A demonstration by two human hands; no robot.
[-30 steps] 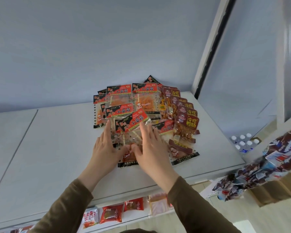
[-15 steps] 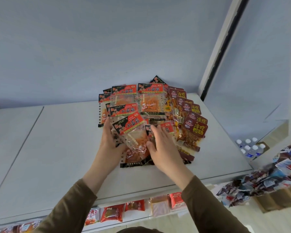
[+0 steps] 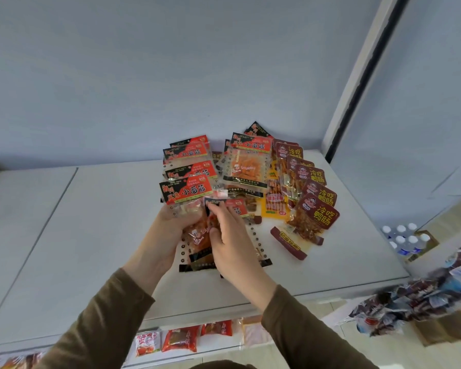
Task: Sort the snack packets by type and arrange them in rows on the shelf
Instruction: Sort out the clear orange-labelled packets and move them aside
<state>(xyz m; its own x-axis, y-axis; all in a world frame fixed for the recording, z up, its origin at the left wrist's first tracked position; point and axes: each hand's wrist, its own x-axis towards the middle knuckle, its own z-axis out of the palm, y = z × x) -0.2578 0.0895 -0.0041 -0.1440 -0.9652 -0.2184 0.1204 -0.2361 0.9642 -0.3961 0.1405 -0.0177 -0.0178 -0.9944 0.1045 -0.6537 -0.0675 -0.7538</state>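
A heap of snack packets lies on the white top shelf (image 3: 91, 235). Red-and-black packets (image 3: 246, 161) with clear windows fill the left and middle. Dark red packets (image 3: 318, 211) overlap in a row down the right, and a yellow packet (image 3: 274, 206) lies between them. My left hand (image 3: 165, 230) grips a stack of red-and-black packets (image 3: 186, 191), lifted off the shelf and fanned upward. My right hand (image 3: 229, 243) pinches the top edge of another red-and-black packet at the front of that stack. More of these packets lie under both hands.
A lower shelf holds red and white packets (image 3: 180, 338) below the front edge. At the right a pile of mixed wrappers (image 3: 421, 296) sits on a cardboard box, and capped water bottles (image 3: 405, 239) stand on the floor. A wall rises behind the shelf.
Both hands went from pressing flat on the heap to gathering red-and-black packets. The left hand now holds a raised stack, and the right hand has closed on one packet.
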